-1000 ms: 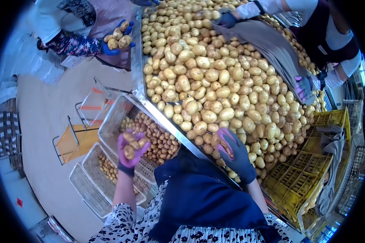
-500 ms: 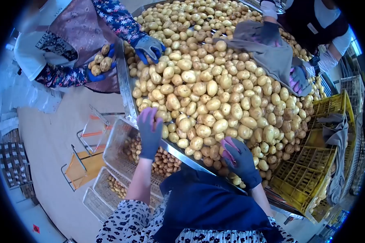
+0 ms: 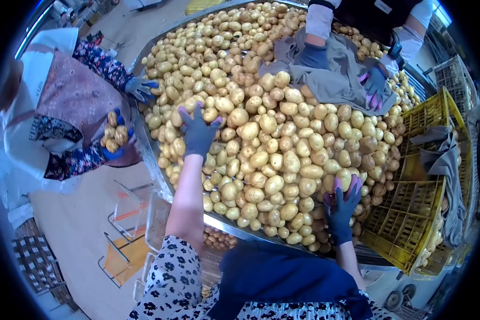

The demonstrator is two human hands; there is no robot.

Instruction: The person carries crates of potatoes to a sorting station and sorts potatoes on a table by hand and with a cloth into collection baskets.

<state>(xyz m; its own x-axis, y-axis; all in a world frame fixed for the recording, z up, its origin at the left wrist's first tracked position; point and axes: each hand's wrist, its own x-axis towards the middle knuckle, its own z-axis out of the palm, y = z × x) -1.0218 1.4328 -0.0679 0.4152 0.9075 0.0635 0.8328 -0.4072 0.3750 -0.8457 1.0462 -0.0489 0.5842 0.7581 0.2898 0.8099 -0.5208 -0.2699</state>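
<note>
A broad heap of pale yellow potatoes (image 3: 272, 160) covers a metal-edged table in front of me. My left hand (image 3: 199, 133), in a grey glove with purple fingertips, reaches over the left part of the heap. Its fingers are spread on the potatoes and grip none that I can see. Low on the right side of the heap lies my right hand (image 3: 342, 210), gloved the same way. Its fingers are apart and rest against potatoes near the yellow crate.
A yellow crate (image 3: 405, 218) with a grey cloth (image 3: 445, 176) stands at the right. One co-worker's hand (image 3: 114, 136) holds several potatoes at the left. Another co-worker's hands (image 3: 376, 88) are at a grey cloth (image 3: 330, 80). The table's metal rim (image 3: 234, 229) runs before me.
My left hand has gone from the table's near rim forward onto the potatoes. My right hand has shifted right, its fingers now spread. The view has shifted too.
</note>
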